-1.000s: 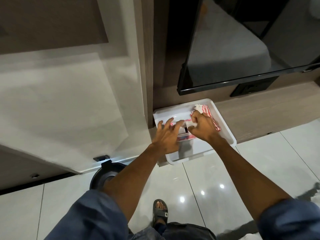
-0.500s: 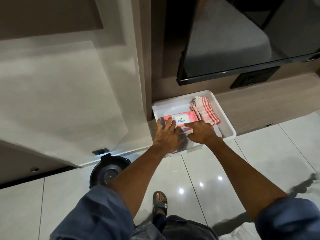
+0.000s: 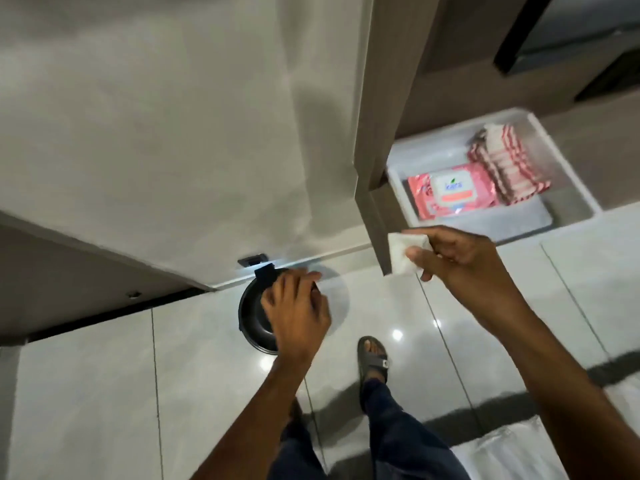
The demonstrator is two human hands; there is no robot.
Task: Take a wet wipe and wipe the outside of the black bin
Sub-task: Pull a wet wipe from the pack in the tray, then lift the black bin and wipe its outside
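A folded white wet wipe (image 3: 401, 252) is pinched in my right hand (image 3: 460, 254), held in the air in front of the wooden panel. The pink wet wipe pack (image 3: 450, 192) lies closed in the white tray (image 3: 568, 168) on the floor at the right. The black bin (image 3: 252, 317) stands on the floor against the wall, seen from above, its lid raised at the back. My left hand (image 3: 294, 306) hovers over the bin's rim with fingers curled and covers its right side. Whether it touches the bin is unclear.
A red-and-white striped cloth (image 3: 502, 164) lies in the tray beside the pack. A sandalled foot (image 3: 372, 355) stands on the glossy tiled floor right of the bin. A wooden panel edge (image 3: 377, 188) juts out between bin and tray. A dark screen hangs top right.
Both hands left the tray. My right hand came away holding a white wipe, and my left hand moved left and down over the black bin. The view swung left.
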